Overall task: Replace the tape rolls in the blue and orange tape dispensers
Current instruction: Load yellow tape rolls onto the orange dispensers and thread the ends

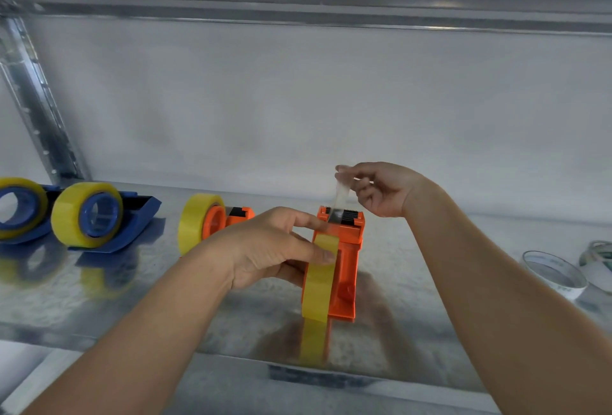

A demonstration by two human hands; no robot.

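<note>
An orange tape dispenser (347, 269) stands on the metal shelf (430, 282), its cutter end pointing away from me, with a yellow tape roll (319, 279) mounted in it. My left hand (271, 246) grips the roll and the dispenser's left side. Above the cutter, my right hand (381, 188) pinches a clear strip of tape (341, 194) that runs up from the blade. A second orange dispenser (215, 221) with a yellow roll (195, 219) stands to the left. Two blue dispensers (132, 219) (20, 209), each holding a yellow roll, stand further left.
Two nearly empty white tape cores (556, 274) (599, 259) lie on the shelf at the right. A metal upright (36, 100) rises at the back left. The shelf's front edge (298, 358) runs across below my hands, and a white wall stands behind.
</note>
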